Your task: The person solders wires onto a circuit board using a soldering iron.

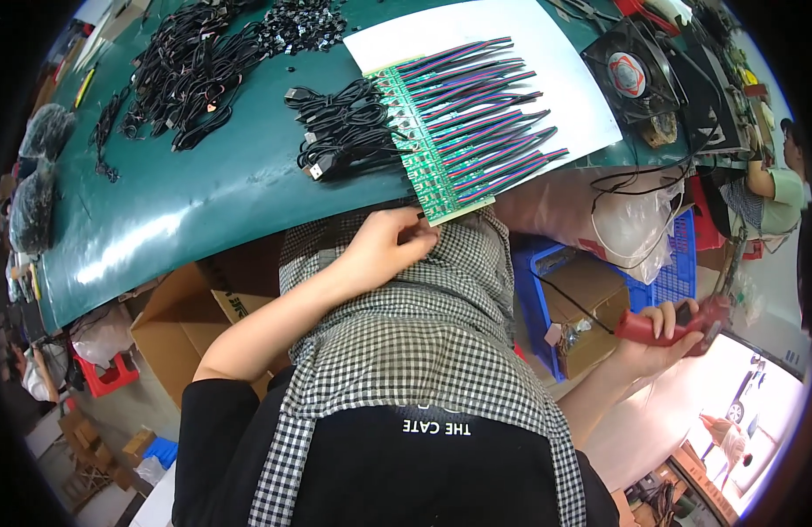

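A panel of joined green circuit boards (421,162) lies at the near edge of the table. Bundles of black, red and blue wires (494,114) run from its right side, and coiled black USB cables (335,119) lie along its left. At the panel's near corner my left hand (393,246) is closed, thumb and fingers pinching its edge; the fingertips are partly hidden. Out to the right, away from the table, my right hand (656,342) grips a red corded handheld tool (643,328); its far end is blurred, so its exact kind is unclear.
White sheet (564,79) under the wires. A black fan (630,75) stands at the table's right; a pile of black cables (191,70) and small black parts (300,26) lie far left. Below are a blue crate (537,303) and a cardboard box (182,307).
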The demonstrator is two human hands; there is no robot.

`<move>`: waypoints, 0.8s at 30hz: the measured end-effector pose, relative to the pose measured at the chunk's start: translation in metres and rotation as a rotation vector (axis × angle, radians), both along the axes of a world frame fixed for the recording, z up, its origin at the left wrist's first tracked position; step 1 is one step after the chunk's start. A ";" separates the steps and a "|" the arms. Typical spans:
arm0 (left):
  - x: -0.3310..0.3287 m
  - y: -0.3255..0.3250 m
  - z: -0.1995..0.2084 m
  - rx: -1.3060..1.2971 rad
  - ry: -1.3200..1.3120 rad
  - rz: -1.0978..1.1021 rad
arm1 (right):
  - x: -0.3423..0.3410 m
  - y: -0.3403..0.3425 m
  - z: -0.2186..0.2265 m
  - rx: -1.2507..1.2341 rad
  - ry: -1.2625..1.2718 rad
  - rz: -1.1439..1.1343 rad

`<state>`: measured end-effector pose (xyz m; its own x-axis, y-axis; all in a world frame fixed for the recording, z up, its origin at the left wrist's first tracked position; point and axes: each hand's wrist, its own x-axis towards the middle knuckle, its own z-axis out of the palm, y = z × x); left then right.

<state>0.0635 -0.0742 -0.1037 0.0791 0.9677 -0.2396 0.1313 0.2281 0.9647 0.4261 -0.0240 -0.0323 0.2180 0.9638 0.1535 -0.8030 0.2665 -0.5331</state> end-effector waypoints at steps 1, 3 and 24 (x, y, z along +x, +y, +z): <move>0.002 -0.006 0.016 -0.067 -0.247 0.010 | -0.008 -0.009 0.001 0.001 -0.064 -0.052; 0.002 -0.010 0.049 -0.161 -0.387 -0.052 | -0.037 -0.024 0.005 -0.020 -0.301 -0.039; 0.005 -0.011 0.084 -0.182 -0.484 0.109 | -0.164 -0.015 -0.017 0.061 -1.245 0.617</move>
